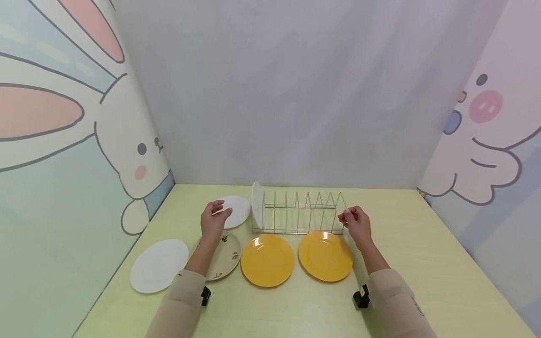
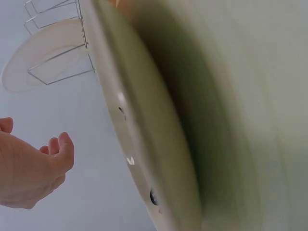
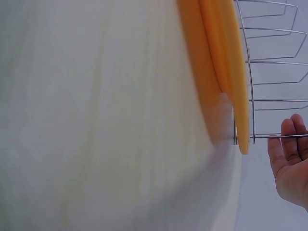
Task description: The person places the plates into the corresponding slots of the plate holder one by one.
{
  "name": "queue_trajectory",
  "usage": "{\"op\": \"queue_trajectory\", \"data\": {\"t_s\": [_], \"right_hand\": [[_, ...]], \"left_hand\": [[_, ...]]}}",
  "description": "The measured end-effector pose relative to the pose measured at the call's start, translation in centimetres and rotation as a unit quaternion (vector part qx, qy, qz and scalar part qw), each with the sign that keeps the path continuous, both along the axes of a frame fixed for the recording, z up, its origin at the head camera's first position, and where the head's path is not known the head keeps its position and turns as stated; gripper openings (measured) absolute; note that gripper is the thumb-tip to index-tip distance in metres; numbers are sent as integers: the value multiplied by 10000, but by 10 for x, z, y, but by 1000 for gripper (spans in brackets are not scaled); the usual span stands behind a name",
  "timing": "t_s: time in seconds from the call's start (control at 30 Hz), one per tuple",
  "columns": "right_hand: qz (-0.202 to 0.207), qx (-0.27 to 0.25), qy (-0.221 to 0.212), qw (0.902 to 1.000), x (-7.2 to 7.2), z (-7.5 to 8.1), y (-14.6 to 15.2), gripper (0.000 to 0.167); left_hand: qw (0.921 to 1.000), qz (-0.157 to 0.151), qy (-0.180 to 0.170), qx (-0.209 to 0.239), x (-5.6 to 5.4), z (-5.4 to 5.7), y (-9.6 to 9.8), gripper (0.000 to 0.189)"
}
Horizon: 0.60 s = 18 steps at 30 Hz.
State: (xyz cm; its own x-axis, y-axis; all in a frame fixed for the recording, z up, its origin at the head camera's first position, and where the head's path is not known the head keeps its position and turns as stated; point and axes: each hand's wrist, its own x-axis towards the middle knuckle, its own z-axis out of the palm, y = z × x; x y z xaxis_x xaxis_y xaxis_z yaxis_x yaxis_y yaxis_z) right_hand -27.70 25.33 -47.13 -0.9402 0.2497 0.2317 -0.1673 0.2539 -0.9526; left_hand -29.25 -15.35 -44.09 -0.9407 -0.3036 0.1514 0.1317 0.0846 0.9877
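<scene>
Apart; hands (image 1: pixel 215 219) (image 1: pixel 358 226) either side of rack (image 1: pixel 297 218)

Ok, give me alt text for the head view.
A person's right hand holds the right end of a wire rack, one white plate standing at its left end. The left hand hovers nearby, holding nothing. Two yellow plates, a patterned plate and two more white plates lie flat on the table.
</scene>
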Motion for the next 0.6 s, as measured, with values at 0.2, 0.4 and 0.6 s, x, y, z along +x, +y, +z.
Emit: {"op": "queue_trajectory", "data": {"t_s": [0.2, 0.4, 0.6], "right_hand": [[-57, -87, -5, 9999, 0, -1, 0, 25], [27, -140, -30, 9999, -1, 0, -2, 27], [-5, -117, -61, 9999, 0, -1, -2, 27]], "left_hand": [[9999, 85, -131, -26, -4, -1, -8, 36], [9992, 219, -257, -216, -10, -5, -19, 39], [9983, 233, -488, -204, -17, -11, -28, 45]]}}
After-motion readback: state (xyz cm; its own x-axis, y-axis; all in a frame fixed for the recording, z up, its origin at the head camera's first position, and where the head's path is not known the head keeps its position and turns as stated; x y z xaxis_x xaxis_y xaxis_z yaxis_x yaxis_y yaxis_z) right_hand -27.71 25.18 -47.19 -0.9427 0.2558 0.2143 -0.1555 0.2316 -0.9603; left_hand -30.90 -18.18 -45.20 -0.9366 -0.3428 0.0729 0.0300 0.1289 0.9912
